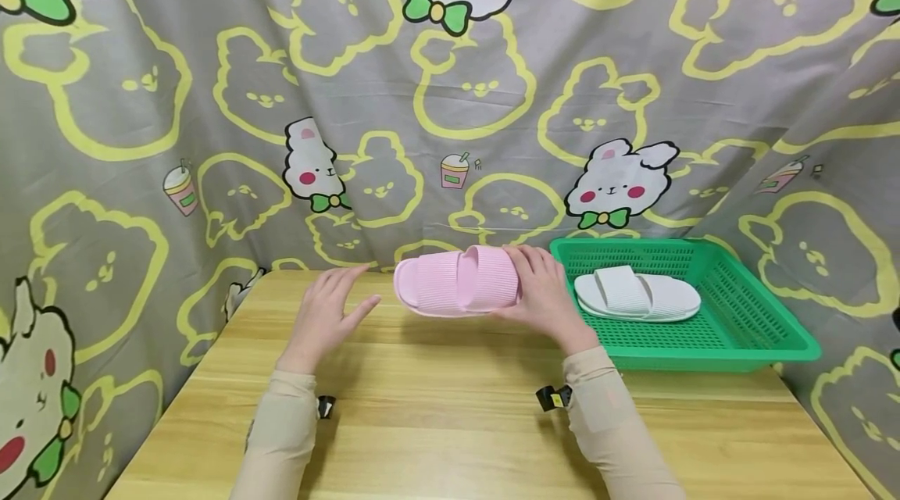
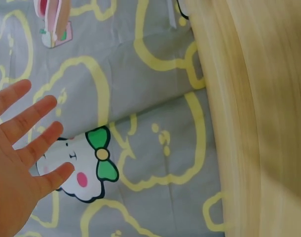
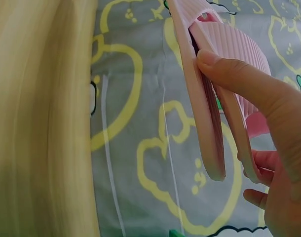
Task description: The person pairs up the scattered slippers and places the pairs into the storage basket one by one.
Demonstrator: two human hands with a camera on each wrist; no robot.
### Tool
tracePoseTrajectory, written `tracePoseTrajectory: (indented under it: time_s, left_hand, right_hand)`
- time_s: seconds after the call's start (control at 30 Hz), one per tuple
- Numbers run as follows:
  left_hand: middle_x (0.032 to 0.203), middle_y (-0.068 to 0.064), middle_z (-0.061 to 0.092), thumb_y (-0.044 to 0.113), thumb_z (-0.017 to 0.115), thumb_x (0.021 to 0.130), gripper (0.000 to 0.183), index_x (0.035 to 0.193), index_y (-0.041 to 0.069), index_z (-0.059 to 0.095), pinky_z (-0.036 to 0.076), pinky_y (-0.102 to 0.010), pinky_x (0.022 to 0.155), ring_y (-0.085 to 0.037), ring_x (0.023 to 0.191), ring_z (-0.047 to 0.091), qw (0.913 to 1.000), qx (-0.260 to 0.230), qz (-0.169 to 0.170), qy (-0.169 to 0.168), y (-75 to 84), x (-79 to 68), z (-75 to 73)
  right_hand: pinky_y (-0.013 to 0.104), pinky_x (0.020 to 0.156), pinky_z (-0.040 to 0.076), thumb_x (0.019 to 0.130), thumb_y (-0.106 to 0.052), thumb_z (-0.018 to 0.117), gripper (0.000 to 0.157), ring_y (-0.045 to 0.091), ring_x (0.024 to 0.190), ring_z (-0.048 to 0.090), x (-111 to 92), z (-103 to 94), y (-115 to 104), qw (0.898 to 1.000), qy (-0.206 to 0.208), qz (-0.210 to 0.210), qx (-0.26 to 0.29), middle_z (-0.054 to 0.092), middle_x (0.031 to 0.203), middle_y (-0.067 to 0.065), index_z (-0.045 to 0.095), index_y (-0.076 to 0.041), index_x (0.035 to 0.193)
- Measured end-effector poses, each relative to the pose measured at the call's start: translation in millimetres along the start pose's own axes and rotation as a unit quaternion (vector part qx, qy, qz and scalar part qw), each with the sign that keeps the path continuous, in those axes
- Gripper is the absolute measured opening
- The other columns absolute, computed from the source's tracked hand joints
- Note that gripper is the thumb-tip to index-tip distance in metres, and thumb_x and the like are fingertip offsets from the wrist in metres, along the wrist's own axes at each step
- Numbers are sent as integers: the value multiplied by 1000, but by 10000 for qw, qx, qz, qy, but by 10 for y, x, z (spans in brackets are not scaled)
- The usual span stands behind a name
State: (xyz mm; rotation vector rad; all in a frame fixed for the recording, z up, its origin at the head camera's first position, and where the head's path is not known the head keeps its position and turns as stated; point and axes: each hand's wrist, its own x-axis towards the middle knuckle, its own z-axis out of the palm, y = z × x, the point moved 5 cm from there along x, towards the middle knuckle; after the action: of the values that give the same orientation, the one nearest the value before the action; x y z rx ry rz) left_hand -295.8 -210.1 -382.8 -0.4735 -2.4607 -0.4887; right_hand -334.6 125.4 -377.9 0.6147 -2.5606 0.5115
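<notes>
My right hand (image 1: 544,297) grips a pair of pink slippers (image 1: 436,285) by one end, holding them up over the far part of the table. In the right wrist view two soles lie side by side with a narrow gap, the thumb across them and fingers on the other side. From the head view only the nearer slipper shows, ribbed straps facing me. My left hand (image 1: 326,316) is just left of the slippers, fingers spread and apart from them. A sliver of the pink slippers (image 2: 57,19) appears at the top of the left wrist view.
At the right of the table stands a green plastic basket (image 1: 703,360) with perforated walls. White slippers (image 1: 664,297) lie inside it. A grey curtain (image 1: 394,94) with cartoon prints hangs behind the wooden table (image 1: 436,437) and along its sides.
</notes>
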Motion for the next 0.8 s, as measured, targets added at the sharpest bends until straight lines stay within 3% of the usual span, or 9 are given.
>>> tracePoseTrajectory:
  time_s: [0.37,0.8]
  left_hand:
    - [128,-8,62,50,62,91,58,139,19,53,36,-55,105,-31,122,51,9997,13,168,-182,116,128,67]
    - [138,-7,56,54,60,90,62,140,18,51,34,-56,109,-31,130,46,9980,280,446,-362,258,296,106]
  right_hand:
    - [59,105,27,56,-54,90,106,38,130,34,-75,-229,177,10000,88,-11,-24,45,137,14,39,-19,143]
    - [63,104,26,57,-52,91,109,40,130,32,-169,-513,352,9998,67,148,-121,44,138,19,38,-14,144]
